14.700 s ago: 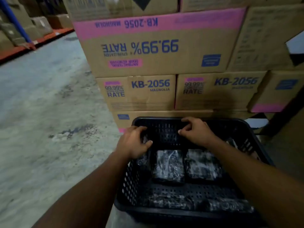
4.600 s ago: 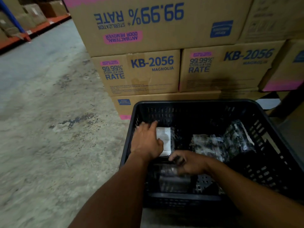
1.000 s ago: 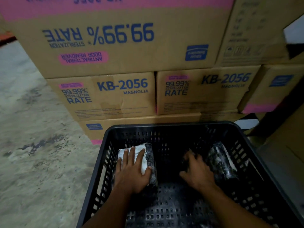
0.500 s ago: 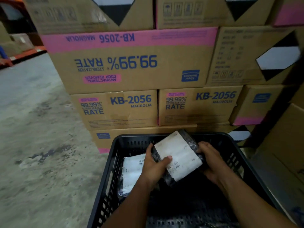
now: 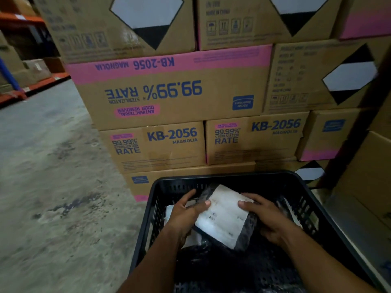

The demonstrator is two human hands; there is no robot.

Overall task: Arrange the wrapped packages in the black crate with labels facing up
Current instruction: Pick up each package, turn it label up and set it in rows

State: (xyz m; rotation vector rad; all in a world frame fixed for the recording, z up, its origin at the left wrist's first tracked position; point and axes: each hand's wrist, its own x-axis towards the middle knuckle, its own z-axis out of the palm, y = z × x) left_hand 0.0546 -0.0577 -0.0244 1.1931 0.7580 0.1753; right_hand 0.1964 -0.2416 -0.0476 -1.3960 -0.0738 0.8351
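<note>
A black perforated crate stands on the floor in front of me. Both hands hold one dark wrapped package inside it, its white label facing up. My left hand grips its left edge and my right hand its right edge. Under my left hand lies a second package with a white label up, mostly hidden. A third wrapped package leans against the crate's right wall.
Stacked cardboard boxes marked KB-2056 rise right behind the crate. More boxes stand at the right. Bare concrete floor spreads to the left, with orange racking at the far left.
The held package has come down lower into the crate, label still up. My right hand has shifted onto its right edge. The view tilted up a little.
</note>
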